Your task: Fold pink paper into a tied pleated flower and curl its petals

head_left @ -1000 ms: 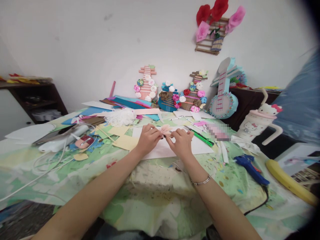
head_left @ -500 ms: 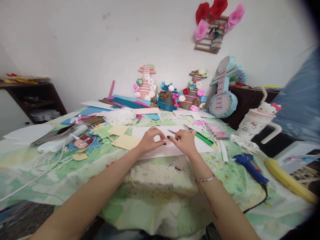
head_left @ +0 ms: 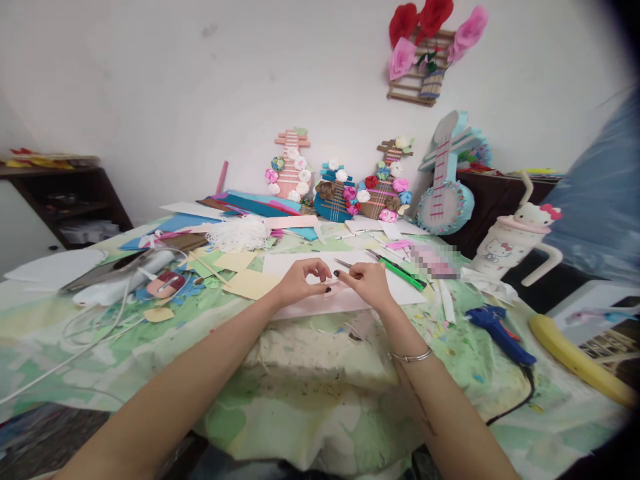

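Note:
Over a white sheet of paper (head_left: 305, 308), my left hand (head_left: 301, 280) and my right hand (head_left: 367, 280) meet almost fingertip to fingertip. Between them is a small pale pink piece (head_left: 332, 288), thin like paper and mostly covered by the fingers. My right hand pinches it between thumb and fingers. The left thumb lies against its other side, with the index finger curled above. A green-handled craft knife (head_left: 407, 275) rests on the sheet just beyond my right hand, beside a thin pointed metal tool (head_left: 343, 263).
A blue glue gun (head_left: 503, 333) and a yellow banana-shaped object (head_left: 575, 357) lie at the right, near a white tumbler (head_left: 510, 247). Cables, a white power strip (head_left: 117, 279) and yellow paper (head_left: 253, 285) are at the left. Decorated cardboard instruments (head_left: 335, 197) line the wall.
My left index finger has lifted slightly away from the thumb, and more of the pale pink piece shows. My right hand stays nearly in place.

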### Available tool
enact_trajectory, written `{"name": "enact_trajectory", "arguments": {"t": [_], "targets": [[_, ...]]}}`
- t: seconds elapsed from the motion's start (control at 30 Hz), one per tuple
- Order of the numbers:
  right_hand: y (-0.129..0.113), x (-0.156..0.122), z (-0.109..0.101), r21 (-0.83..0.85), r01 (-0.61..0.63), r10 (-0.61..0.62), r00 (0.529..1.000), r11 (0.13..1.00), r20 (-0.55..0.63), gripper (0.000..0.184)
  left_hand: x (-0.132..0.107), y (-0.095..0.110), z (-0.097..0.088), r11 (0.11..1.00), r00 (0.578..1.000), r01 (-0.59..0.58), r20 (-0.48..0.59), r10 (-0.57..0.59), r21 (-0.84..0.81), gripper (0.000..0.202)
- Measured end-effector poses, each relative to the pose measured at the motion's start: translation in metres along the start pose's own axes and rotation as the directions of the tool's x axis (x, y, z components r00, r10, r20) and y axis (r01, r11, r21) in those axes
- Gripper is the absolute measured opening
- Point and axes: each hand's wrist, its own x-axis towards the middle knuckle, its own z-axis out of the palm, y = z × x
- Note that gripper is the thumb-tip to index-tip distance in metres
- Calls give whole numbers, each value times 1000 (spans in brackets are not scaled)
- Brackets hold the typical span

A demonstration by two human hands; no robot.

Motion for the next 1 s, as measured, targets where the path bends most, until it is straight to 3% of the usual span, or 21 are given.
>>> {"name": "enact_trajectory", "arguments": {"t": [0.17,0.33,0.53,0.67,1.0], "targets": [[-2,0,-1,21,-7,7,1000,1000,1,50,0,0,-1,1000,1000,9,-4,-9,-9,16],[0,1,1,-15,21,-22,999,1000,-39,49,0,4,1,986,998,32,-67,-22,162,11],[0,0,5,-97,45,-54,994,994,-95,47,0,1,0,940,985,-27,-151,82,339,4],[0,0,7,-117,67,-81,989,991,-121,47,-1,-2,0,901,982,-67,-134,136,428,4],[-5,-1,7,-126,94,-112,984,988,-140,42,-1,0,-2,922,986,-54,-123,109,383,6]]}}
